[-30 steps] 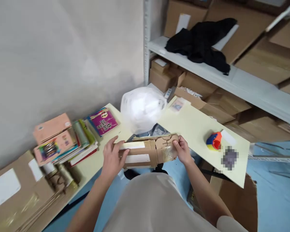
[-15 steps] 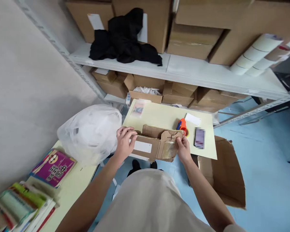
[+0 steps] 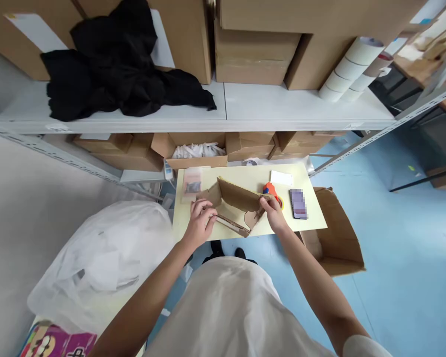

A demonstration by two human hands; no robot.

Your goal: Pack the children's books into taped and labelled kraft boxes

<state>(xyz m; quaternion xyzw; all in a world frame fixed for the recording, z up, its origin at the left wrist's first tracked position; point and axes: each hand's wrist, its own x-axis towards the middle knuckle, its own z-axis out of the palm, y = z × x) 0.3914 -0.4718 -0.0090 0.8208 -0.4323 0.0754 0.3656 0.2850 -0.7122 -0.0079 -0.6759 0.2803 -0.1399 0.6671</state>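
Note:
A small brown cardboard box (image 3: 239, 195) is held between my hands over the front of the pale yellow table (image 3: 223, 172). Its walls stand up, and the table top shows through its middle. My left hand (image 3: 200, 221) grips the near left corner, fingers curled over the edge. At the far right corner, my right hand (image 3: 272, 212) pinches the cardboard by its upper edge. Just behind the right hand lies an orange and blue tape dispenser (image 3: 270, 189), partly covered by that hand. A phone (image 3: 298, 204) lies to its right.
A white card (image 3: 281, 178) and a small clear packet (image 3: 192, 184) lie on the table. Behind it stands a shelf (image 3: 275, 106) with cartons, black cloth (image 3: 122, 69) and paper rolls (image 3: 351, 69). A big white plastic bag (image 3: 107, 253) sits left; an open carton (image 3: 334, 233) is on the floor right.
The box has tilted and opened out, so its inside now shows instead of its labelled side. Both hands keep hold of it. My view has swung to the right.

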